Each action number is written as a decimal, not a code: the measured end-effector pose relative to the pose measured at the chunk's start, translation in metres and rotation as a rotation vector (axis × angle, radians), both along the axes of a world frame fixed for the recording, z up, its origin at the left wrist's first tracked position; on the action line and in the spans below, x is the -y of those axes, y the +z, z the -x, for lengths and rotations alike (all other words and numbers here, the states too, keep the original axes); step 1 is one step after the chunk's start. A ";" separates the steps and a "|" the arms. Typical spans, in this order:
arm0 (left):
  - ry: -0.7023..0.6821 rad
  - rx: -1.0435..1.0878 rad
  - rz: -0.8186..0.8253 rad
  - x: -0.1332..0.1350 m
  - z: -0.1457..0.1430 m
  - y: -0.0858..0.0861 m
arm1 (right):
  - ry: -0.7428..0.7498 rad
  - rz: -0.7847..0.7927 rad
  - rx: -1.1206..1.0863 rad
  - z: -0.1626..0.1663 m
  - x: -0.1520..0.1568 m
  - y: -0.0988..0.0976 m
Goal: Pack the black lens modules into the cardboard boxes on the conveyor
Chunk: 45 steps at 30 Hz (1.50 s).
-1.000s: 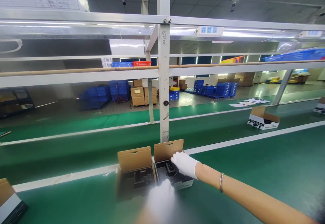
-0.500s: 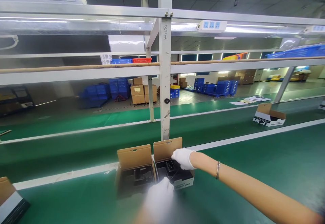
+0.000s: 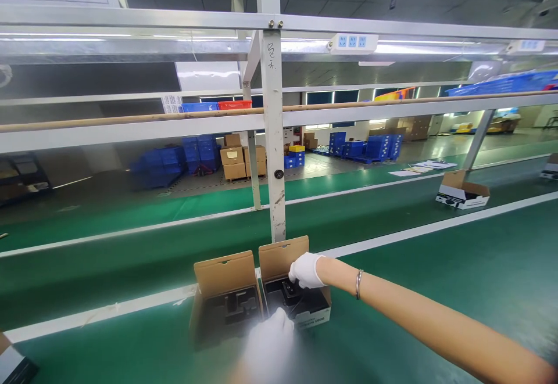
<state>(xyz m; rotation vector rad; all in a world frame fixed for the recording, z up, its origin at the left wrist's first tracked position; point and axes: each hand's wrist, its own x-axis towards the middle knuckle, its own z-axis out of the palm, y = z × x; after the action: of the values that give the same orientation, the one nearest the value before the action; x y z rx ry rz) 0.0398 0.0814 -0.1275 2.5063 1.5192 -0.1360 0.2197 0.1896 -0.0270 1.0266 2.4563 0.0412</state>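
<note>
Right hand (image 3: 306, 270), white-gloved, reaches into the right-hand open carton (image 3: 293, 291); its grip is curled over a black part (image 3: 291, 289) inside, though whether it pinches that part cannot be told. Left hand (image 3: 269, 340), also gloved and blurred, sits at the carton's near edge, grip unreadable. A second open carton (image 3: 226, 300) stands touching on the left, both on the green conveyor belt (image 3: 414, 291).

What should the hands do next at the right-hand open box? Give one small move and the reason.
Probably press the black part down into its seat with the right hand, while the left hand steadies the box's near edge. The right hand's gloved fingers rest on that part inside the right box, whose lid flap stands open. The left box beside it is open and untouched.
</note>
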 end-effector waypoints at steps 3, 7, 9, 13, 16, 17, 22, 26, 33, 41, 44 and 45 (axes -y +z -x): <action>0.028 0.035 0.029 0.002 0.000 0.002 | 0.046 0.025 0.036 0.003 0.001 -0.001; 0.119 0.140 0.064 0.003 -0.002 0.011 | 0.063 0.059 0.031 0.001 0.003 -0.003; 0.128 0.201 0.093 0.005 -0.004 0.017 | 0.028 0.063 -0.011 -0.001 0.006 -0.004; 0.153 0.328 0.143 0.017 -0.004 0.039 | -0.083 0.017 -0.111 0.000 0.019 -0.002; 0.187 0.420 0.061 0.031 0.007 0.074 | -0.164 0.031 -0.224 -0.005 0.035 0.015; 0.178 0.442 0.008 0.036 0.012 0.089 | -0.176 0.068 -0.291 -0.009 0.042 0.025; 0.143 0.502 -0.211 0.052 0.026 0.162 | -0.017 0.451 -0.925 -0.025 0.093 0.083; 0.234 0.676 -0.299 0.045 0.016 0.186 | -0.205 0.350 -1.019 -0.019 0.123 0.104; 0.146 1.001 0.174 0.005 -0.015 0.170 | -0.448 0.386 -1.235 -0.006 0.125 0.094; -0.121 0.756 0.430 -0.026 -0.017 0.159 | -0.183 -0.260 -0.846 -0.027 0.097 0.067; -0.133 0.585 0.328 -0.037 -0.013 0.146 | -0.145 -0.365 -0.364 -0.032 0.085 0.053; -0.141 0.527 0.292 -0.040 -0.012 0.139 | -0.111 -0.380 -0.230 -0.031 0.081 0.044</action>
<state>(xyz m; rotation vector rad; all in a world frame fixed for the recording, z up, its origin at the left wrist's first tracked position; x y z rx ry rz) 0.0520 0.1210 0.0119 2.1801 1.0306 0.2470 0.2502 0.1082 0.0175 1.3946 2.6537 0.3866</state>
